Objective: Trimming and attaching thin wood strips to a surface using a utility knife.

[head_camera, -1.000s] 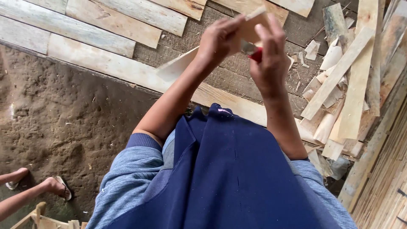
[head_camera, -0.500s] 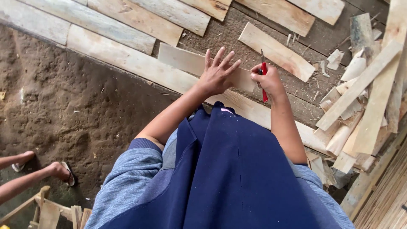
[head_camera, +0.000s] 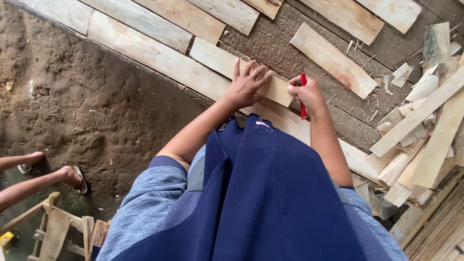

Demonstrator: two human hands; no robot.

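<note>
My left hand (head_camera: pixel 247 83) lies flat with fingers spread on a short pale wooden slat (head_camera: pixel 217 60) that rests across a long plank (head_camera: pixel 159 58) on the ground. My right hand (head_camera: pixel 307 92) grips a red pencil-like tool (head_camera: pixel 303 96) held upright, its tip at the right end of that slat. Both forearms reach forward over my dark blue apron (head_camera: pixel 270 203) and blue-grey sleeves.
Another short slat (head_camera: pixel 333 60) lies farther right on the dirt. A heap of wood offcuts and strips (head_camera: pixel 425 125) fills the right side. More planks run along the top. Another person's feet in sandals (head_camera: pixel 72 176) and a small wooden frame (head_camera: pixel 58 232) are at lower left.
The slat that both hands held up a second ago now lies on the plank. My left hand has pressed flat on it, and my right hand has brought the red tool to its end.
</note>
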